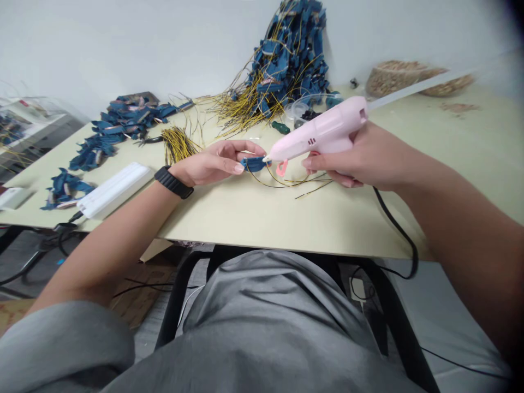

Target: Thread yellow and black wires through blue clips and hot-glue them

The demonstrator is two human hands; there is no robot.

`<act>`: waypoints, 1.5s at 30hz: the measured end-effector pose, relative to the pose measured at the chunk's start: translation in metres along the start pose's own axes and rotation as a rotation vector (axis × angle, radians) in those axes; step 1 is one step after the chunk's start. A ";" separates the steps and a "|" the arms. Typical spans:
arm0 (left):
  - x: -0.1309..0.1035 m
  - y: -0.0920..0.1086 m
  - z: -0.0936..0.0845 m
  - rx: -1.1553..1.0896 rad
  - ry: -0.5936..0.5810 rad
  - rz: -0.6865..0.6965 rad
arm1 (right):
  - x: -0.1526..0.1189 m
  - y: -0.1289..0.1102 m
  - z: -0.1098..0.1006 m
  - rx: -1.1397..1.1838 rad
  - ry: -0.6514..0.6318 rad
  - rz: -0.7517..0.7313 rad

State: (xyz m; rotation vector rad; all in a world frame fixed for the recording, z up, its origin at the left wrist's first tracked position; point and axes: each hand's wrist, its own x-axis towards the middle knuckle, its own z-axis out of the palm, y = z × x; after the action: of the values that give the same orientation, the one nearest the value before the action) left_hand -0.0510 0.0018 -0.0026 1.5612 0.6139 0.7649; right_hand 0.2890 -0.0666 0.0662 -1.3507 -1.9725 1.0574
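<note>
My left hand [224, 160] pinches a small blue piece [254, 164] between thumb and fingers, above the pale table. Thin dark and yellow wires trail from that piece toward the right. My right hand [352, 164] is wrapped round the grip of a pink glue gun [319, 131], its nozzle at the right end of the blue piece. A long translucent glue stick [417, 87] sticks out of the gun's back. Whether the nozzle touches the piece is too small to tell.
Behind my hands rises a large heap of blue pieces [286, 54] with yellow wires. More blue pieces [123, 117], a yellow wire bundle [178, 143] and a white power strip [117, 190] lie left. A bag of tan bits [393, 78] sits back right. The gun's black cord [395, 224] hangs over the front edge.
</note>
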 end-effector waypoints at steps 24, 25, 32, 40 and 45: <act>0.002 -0.004 -0.003 0.016 -0.052 -0.016 | 0.003 -0.001 0.005 -0.030 -0.043 -0.021; 0.001 -0.003 -0.004 0.010 -0.044 -0.016 | 0.003 0.000 0.003 -0.020 -0.037 -0.021; -0.003 -0.005 -0.009 -0.004 -0.047 -0.013 | 0.001 0.006 -0.006 0.083 -0.058 -0.046; -0.003 -0.005 -0.007 0.010 -0.051 -0.006 | 0.000 0.004 -0.007 0.093 -0.042 -0.051; -0.001 -0.003 -0.002 -0.013 -0.042 0.003 | -0.002 -0.003 0.000 0.021 -0.022 -0.012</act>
State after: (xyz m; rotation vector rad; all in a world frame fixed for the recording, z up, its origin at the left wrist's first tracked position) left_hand -0.0531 0.0026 -0.0060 1.5630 0.5748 0.7356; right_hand 0.2885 -0.0690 0.0684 -1.3196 -1.9774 1.0891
